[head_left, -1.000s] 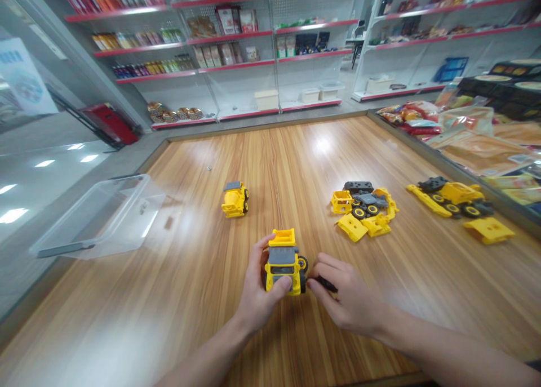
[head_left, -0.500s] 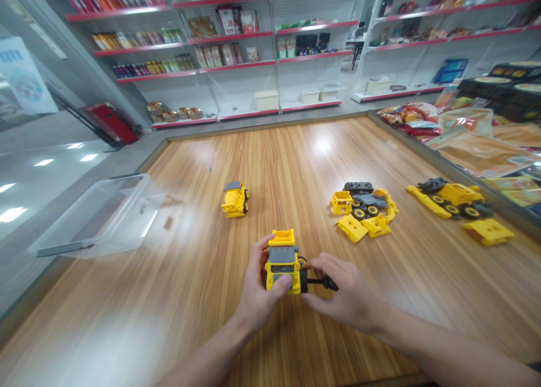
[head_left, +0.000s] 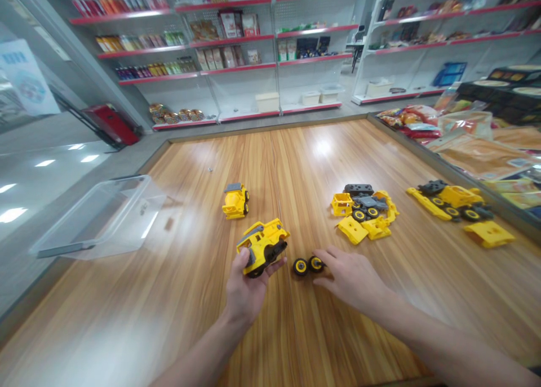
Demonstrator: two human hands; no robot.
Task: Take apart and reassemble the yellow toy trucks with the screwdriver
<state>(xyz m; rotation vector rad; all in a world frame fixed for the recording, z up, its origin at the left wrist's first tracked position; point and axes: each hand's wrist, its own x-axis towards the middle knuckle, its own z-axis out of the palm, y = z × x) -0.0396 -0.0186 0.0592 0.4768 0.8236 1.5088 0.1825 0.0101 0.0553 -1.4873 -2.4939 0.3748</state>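
Observation:
My left hand (head_left: 247, 283) grips a yellow toy truck (head_left: 265, 241) with grey and black parts, tilted so its side and dark underside show. Just right of it are two black toy wheels (head_left: 300, 267) with yellow hubs, side by side and apart from the truck. My right hand (head_left: 349, 277) closes its fingertips around the right one of these wheels. A dark bit shows between wheel and fingers; I cannot make out what it is. Behind the left hand stands another small yellow toy truck (head_left: 236, 201).
Loose yellow, grey and black toy parts (head_left: 353, 229) lie right of centre. A partly built yellow vehicle (head_left: 460, 195) and a yellow panel (head_left: 489, 232) sit farther right. A clear plastic box (head_left: 101, 215) stands at the left. Packaged goods (head_left: 465, 133) adjoin the table's right edge.
The truck has moved slightly left and turned onto its side in my left hand. Two wheels now show apart from it at my right hand. The black rod earlier beside the truck is no longer clearly visible.

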